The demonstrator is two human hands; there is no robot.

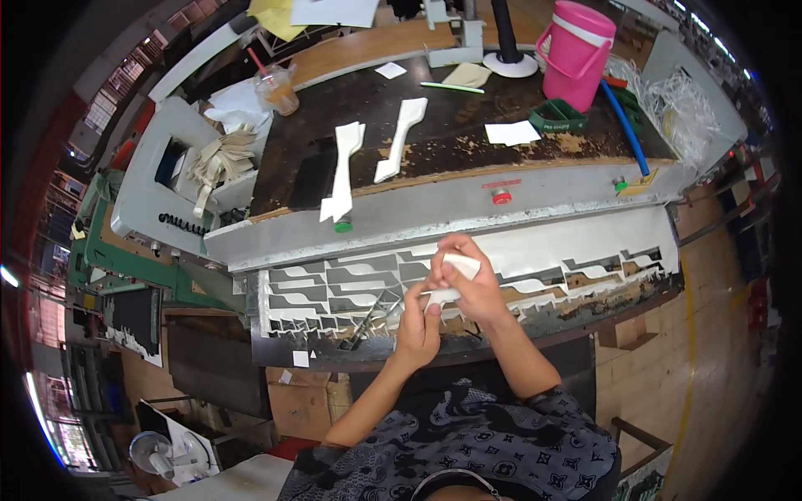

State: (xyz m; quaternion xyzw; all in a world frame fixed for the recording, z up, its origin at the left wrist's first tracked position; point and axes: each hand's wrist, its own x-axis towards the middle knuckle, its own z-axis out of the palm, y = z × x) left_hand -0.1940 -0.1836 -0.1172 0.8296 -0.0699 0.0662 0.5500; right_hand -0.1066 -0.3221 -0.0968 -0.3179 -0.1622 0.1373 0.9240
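Over the cut-up white sheet (pixel 589 240), left hand (pixel 416 324) and right hand (pixel 478 292) are both clutching white material (pixel 463 265); probably light and bendy, so I'd pinch it gently near the ends.

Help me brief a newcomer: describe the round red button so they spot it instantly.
Find the worn dark-brown tabletop, then the long grey metal rail along its near edge. The round red button sits on that rail between two green buttons; it alone is red.
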